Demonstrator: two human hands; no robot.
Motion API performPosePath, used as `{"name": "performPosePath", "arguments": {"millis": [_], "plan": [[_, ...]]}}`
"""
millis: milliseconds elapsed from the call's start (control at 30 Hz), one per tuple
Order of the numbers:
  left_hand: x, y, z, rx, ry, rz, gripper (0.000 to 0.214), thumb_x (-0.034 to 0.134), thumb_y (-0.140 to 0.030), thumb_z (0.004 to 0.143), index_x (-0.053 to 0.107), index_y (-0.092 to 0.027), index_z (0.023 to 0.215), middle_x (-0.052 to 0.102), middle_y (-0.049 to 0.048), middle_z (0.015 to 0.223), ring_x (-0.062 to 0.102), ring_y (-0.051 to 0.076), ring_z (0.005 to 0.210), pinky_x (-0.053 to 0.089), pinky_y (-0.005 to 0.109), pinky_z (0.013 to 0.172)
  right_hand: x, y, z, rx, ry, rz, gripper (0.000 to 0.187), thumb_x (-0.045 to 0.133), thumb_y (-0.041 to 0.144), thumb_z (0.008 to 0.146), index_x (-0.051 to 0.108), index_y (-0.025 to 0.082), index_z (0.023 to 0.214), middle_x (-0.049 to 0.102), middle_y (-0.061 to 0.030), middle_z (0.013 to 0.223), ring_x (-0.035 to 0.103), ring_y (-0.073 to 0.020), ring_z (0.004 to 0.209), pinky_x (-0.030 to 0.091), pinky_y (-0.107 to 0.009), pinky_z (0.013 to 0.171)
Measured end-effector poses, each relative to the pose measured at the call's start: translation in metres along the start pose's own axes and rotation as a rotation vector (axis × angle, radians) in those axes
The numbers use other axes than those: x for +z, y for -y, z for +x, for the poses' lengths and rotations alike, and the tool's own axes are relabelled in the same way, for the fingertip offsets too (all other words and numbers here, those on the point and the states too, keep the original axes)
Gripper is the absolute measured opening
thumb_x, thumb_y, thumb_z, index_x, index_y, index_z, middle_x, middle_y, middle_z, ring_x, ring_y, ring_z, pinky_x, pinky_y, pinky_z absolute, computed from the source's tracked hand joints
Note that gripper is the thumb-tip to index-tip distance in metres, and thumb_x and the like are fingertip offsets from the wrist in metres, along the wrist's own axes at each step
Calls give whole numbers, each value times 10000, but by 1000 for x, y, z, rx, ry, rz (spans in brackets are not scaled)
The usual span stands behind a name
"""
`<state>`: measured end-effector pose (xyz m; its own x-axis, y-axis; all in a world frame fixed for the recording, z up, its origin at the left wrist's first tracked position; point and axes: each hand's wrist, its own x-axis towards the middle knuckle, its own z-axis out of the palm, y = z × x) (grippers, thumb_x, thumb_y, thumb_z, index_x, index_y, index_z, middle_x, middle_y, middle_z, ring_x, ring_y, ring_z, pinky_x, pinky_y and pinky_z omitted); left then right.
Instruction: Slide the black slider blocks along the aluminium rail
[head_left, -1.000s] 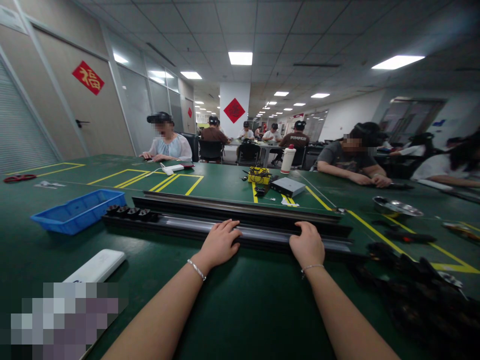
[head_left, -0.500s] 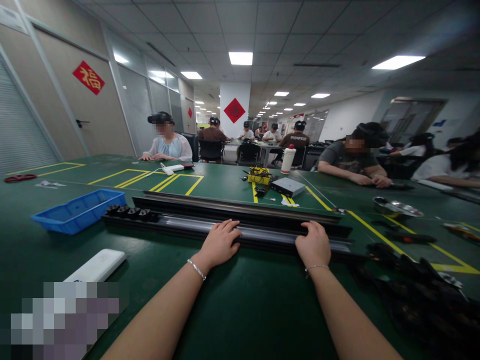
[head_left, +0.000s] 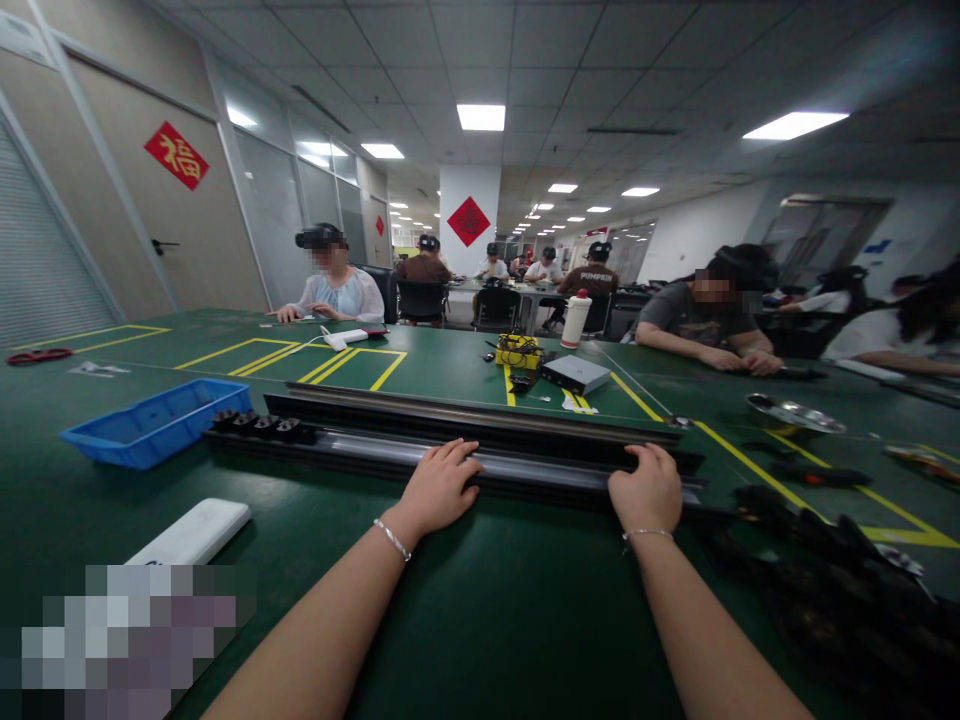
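Note:
A long black rail (head_left: 352, 462) with a shiny grey strip along its channel lies across the table before me. Small black blocks (head_left: 266, 428) sit in a row at its left end. My left hand (head_left: 442, 485) is closed over the rail near its middle, fingers across the strip and thumb at the near edge. Farther right, my right hand (head_left: 646, 490) is closed over the same rail with curled fingers; its fingertips are partly hidden. A second black rail (head_left: 480, 412) lies just behind, roughly parallel.
A blue tray (head_left: 150, 430) stands at the left, beyond a white box-shaped object (head_left: 199, 530). Dark parts (head_left: 847, 590) are heaped at the right, near a metal bowl (head_left: 795, 415). A grey box (head_left: 576, 374) and a bottle (head_left: 576, 320) stand farther back. Co-workers sit around the table.
My right hand has slid a little to the right along the rail. My left hand and the rails have stayed in place.

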<state>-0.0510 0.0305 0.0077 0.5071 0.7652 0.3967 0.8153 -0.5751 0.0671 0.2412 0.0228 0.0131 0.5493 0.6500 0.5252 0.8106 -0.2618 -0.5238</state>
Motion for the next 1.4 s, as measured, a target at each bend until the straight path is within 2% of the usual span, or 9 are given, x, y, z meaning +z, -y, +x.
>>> {"name": "performPosePath", "arguments": {"millis": [200, 667, 1067, 1167, 1300, 1400], "plan": [[1, 0, 0, 0, 0, -3, 279, 567, -302, 813, 598, -281, 1090, 480, 29, 1385, 394, 252, 1292, 354, 436, 1025, 0, 1, 0, -14, -36, 34, 414, 466, 119, 661, 648, 159, 1030, 523, -110, 1259, 508, -270, 1095, 404, -392, 951], [-2, -1, 0, -6, 8, -30, 278, 561, -287, 811, 598, -280, 1087, 470, 29, 1393, 381, 249, 1300, 341, 437, 1039, -3, 3, -1, -11, -12, 30, 414, 435, 113, 662, 645, 181, 1012, 505, -88, 1264, 484, -248, 1101, 373, -350, 946], [-1, -1, 1, -2, 8, -9, 191, 555, -294, 814, 612, -223, 982, 475, 48, 1391, 388, 257, 1295, 355, 441, 1025, -2, 3, -1, -2, -27, 10, 396, 453, 123, 665, 646, 182, 1007, 505, -87, 1277, 492, -253, 1115, 386, -362, 941], [-1, -1, 1, -7, 10, -13, 181, 556, -298, 810, 615, -227, 966, 472, 44, 1393, 385, 253, 1298, 354, 437, 1027, -6, 2, 1, 34, -5, -25, 394, 469, 156, 677, 636, 200, 1031, 502, -84, 1283, 502, -267, 1112, 394, -396, 922], [-1, -1, 1, -6, 6, -14, 178, 553, -299, 812, 616, -232, 965, 471, 38, 1394, 387, 251, 1296, 358, 430, 1021, -9, -1, 3, 108, 42, -125, 410, 500, 274, 712, 600, 177, 1097, 544, -139, 1178, 526, -312, 1071, 407, -453, 879], [-1, -2, 1, -10, 2, -23, 177, 555, -298, 809, 616, -232, 962, 474, 42, 1390, 390, 255, 1292, 359, 434, 1018, -9, -3, 4, 81, 66, -187, 419, 504, 294, 724, 577, 161, 1115, 577, -152, 1065, 544, -314, 1016, 413, -449, 844]]}}
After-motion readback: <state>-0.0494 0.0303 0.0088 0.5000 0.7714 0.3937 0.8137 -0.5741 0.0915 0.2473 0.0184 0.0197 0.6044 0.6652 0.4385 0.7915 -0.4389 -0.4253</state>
